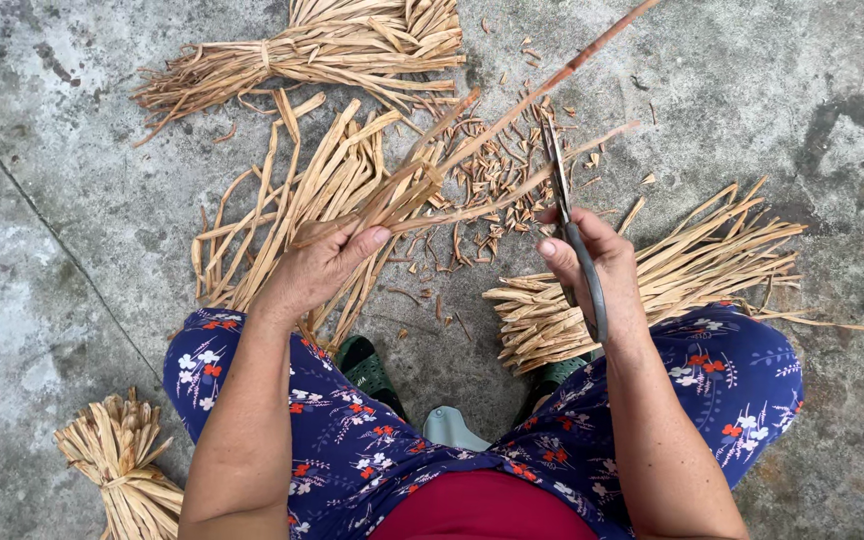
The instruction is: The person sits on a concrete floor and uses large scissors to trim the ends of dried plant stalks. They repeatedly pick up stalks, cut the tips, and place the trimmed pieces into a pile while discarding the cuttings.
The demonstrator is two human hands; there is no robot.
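Observation:
My left hand [324, 262] grips a small bunch of dried tan plant strips [472, 145] that fan up and to the right. My right hand [597, 268] holds dark metal scissors [564, 205] by the handles, blades pointing up beside the held strips. Loose strips [297, 200] lie on the concrete left of my left hand. A pile of cut strips [652, 280] lies under and right of my right hand. Small trimmed scraps [497, 180] are scattered on the ground between my hands.
A tied bundle of strips [312, 50] lies at the top. Another tied bundle [117, 465] sits at the lower left. My knees in blue flowered trousers [732, 380] and green sandals [367, 365] frame the grey concrete floor [52, 250].

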